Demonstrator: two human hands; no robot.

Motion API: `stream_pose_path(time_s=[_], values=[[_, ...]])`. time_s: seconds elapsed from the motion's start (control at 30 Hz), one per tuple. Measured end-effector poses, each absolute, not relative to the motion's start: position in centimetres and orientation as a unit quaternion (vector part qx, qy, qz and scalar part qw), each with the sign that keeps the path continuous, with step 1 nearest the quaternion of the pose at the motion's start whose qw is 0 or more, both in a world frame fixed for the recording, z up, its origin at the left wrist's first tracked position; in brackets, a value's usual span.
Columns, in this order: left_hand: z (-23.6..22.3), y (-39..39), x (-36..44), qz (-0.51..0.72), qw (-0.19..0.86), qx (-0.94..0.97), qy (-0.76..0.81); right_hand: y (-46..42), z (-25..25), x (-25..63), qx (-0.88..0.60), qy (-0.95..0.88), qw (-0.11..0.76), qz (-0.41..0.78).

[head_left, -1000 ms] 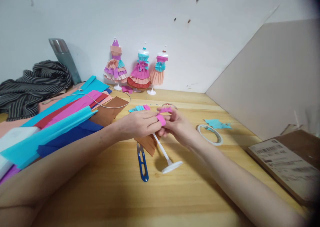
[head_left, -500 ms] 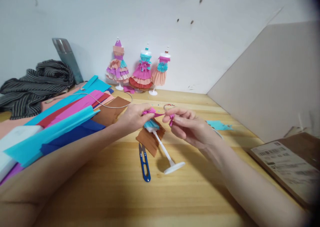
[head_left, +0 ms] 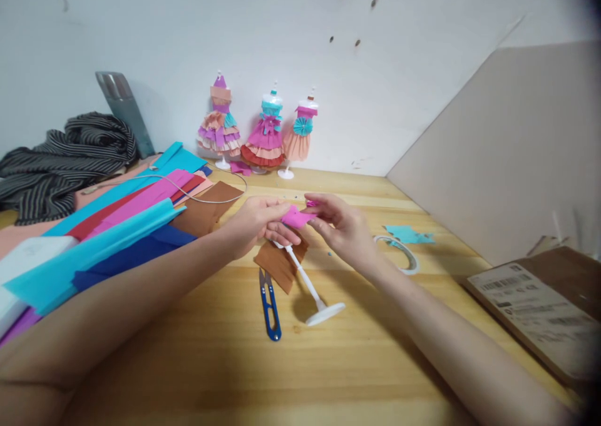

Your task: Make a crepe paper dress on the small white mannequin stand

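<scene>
Between my hands is a piece of magenta crepe paper [head_left: 297, 217]. My left hand [head_left: 260, 223] pinches its left end, thumb on top. The fingers of my right hand [head_left: 340, 226] are closed on its right end, where a bit of the paper sticks up. Below the hands a small white mannequin stand [head_left: 308, 282] lies tilted on the table, its upper part hidden behind my left hand. Under it is a brown crepe paper piece [head_left: 277, 260]. Blue thread snips [head_left: 270, 307] lie just nearer to me.
Coloured crepe paper sheets [head_left: 117, 219] are piled at left, beside a striped cloth [head_left: 70, 163] and a flask [head_left: 124, 110]. Several dressed mini mannequins [head_left: 263, 132] stand by the wall. At right are a tape roll [head_left: 412, 263], a turquoise scrap [head_left: 408, 234] and a cardboard parcel [head_left: 530, 307].
My right hand has turned and moved slightly up, uncovering the tape roll. The magenta paper now shows flatter and wider between my hands. My left fingers have shifted lower, covering the turquoise on the stand.
</scene>
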State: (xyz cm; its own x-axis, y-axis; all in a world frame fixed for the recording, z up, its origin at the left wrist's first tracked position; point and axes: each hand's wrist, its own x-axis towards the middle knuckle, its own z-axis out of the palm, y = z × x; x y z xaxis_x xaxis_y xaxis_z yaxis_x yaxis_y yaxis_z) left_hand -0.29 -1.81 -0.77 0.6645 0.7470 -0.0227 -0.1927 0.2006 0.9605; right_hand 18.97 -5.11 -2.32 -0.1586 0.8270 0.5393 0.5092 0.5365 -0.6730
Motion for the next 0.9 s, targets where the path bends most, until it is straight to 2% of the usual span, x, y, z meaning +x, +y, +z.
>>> stream_pose_path(time_s=[0.2, 0.37, 0.53, 0.67, 0.8, 0.9], values=[[-1.2, -1.5, 0.0, 0.294, 0.745, 0.514, 0.307, -4.7, -2.8, 19.7, -0.439, -0.793, 0.413, -0.089], [-0.6, -1.4, -0.1, 0.317, 0.743, 0.501, 0.31, -4.9, -2.9, 19.7, -0.422, -0.793, 0.383, -0.215], [-0.4, -1.2, -0.3, 0.32, 0.765, 0.485, 0.277, -5.6, -3.1, 19.8, -0.366, -0.825, 0.353, -0.244], [-0.9, -1.3, -0.2, 0.329, 0.736, 0.529, 0.265, -5.6, -3.1, 19.9, -0.354, -0.841, 0.317, -0.259], [-1.2, -1.8, 0.0, 0.235, 0.671, 0.638, 0.297, -5.1, -2.8, 20.2, -0.379, -0.821, 0.338, -0.26], [-1.1, -2.1, -0.1, 0.179, 0.694, 0.649, 0.255, -4.9, -2.8, 20.1, -0.375, -0.832, 0.366, -0.184]])
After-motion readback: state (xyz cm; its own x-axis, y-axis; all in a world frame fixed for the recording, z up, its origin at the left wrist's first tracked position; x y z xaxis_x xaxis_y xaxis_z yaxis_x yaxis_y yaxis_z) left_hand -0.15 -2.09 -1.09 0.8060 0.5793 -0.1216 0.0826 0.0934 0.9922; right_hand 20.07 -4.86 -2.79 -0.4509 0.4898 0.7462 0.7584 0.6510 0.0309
